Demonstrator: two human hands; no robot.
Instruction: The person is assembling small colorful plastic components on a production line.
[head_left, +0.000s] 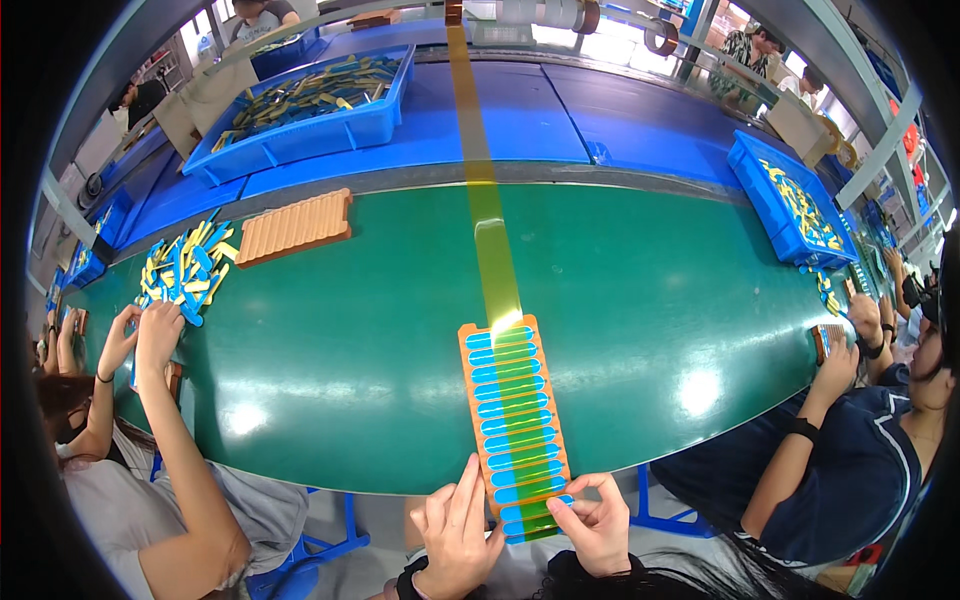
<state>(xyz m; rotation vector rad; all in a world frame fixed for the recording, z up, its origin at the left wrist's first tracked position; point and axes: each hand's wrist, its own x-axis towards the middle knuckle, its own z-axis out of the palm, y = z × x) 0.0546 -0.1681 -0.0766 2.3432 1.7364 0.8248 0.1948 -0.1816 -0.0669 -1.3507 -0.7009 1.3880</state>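
In front of me lies an orange-brown grooved tray [555, 430] with a row of blue rounded strips [487, 393] across it. A long band of transparent yellow tape [490, 240] runs over the strips and on toward the far side. My left hand [455, 535] rests against the tray's near left edge, its fingers stretched out and nothing gripped. At the near right edge, my right hand [598, 525] pinches the end of a blue strip between thumb and forefinger. How firmly it is held cannot be seen.
The green tabletop [350, 330] bears another grooved tray [295, 228] and a pile of blue and yellow strips [190, 265] at left. Blue bins [300, 145] [790, 215] of strips stand farther back. A tape roll [661, 38] hangs overhead. Co-workers sit on both sides.
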